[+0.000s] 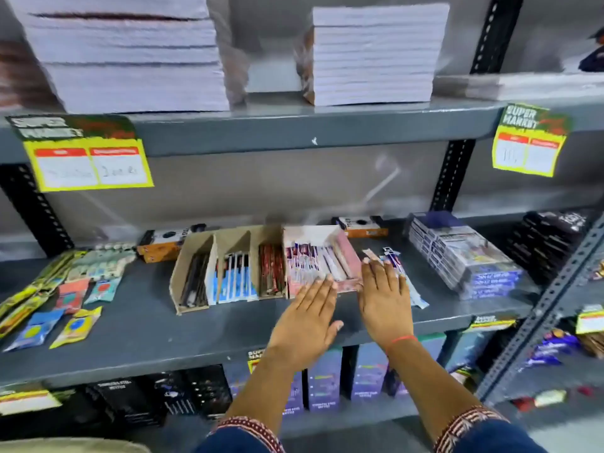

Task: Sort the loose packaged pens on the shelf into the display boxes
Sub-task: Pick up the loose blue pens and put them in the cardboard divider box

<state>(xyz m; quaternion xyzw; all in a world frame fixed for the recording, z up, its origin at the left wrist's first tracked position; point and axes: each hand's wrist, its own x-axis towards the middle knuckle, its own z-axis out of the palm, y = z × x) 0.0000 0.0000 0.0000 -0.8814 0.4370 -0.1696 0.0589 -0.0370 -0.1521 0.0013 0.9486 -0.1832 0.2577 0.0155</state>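
I see my left hand (305,317) flat, palm down, in the lower middle of the frame. Its fingers are straight and close together, and the tips touch the front of the pink display box (322,256). My right hand (385,292) is just beside it, flat too, fingers a little spread. It lies on some loose packaged pens (397,273) on the grey shelf (147,335), right of the pink box. It pinches nothing that I can see. A brown display box (228,263) with three slots of pens sits left of the pink one, touching it.
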